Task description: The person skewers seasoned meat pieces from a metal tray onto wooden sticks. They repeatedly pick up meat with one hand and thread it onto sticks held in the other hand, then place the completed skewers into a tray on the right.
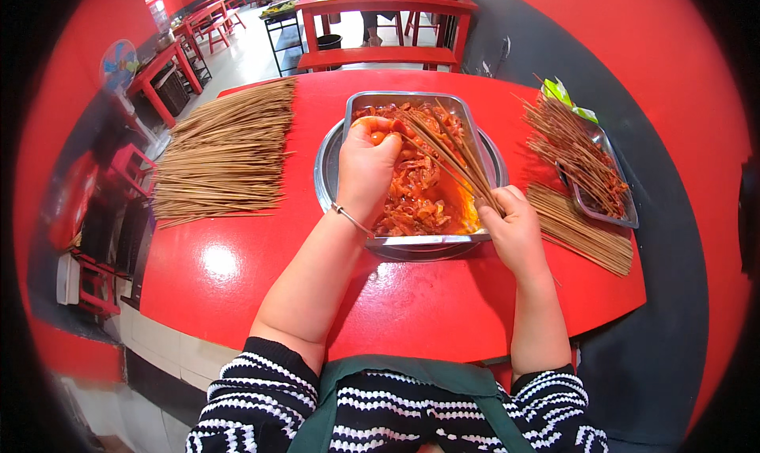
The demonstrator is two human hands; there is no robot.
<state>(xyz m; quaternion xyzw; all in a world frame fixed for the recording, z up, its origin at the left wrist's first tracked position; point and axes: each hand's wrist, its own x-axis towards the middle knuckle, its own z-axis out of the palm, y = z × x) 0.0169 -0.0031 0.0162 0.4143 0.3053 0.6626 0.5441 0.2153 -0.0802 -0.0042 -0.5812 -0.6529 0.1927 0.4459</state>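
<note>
A steel tray [436, 239] of red marinated meat pieces [415, 212] rests on a round metal dish [326, 171] at the table's middle. Over the tray, my left hand [371, 147] has its fingers closed around a piece of the red meat, near the far ends of the skewers. My right hand [509, 224] grips a bundle of thin wooden skewers [460, 162] by their near ends, at the tray's right edge. The bundle slants up and left across the tray; some tips lie against the meat, and whether they pierce the piece is hidden by my left fingers.
Bare skewers [228, 150] lie in a wide pile on the red table [261, 275] at left. At right are another bare bundle [582, 230] and a smaller tray [620, 218] of loaded skewers [579, 150], with a green-white packet [567, 100] behind. A red bench [377, 56] stands beyond the table.
</note>
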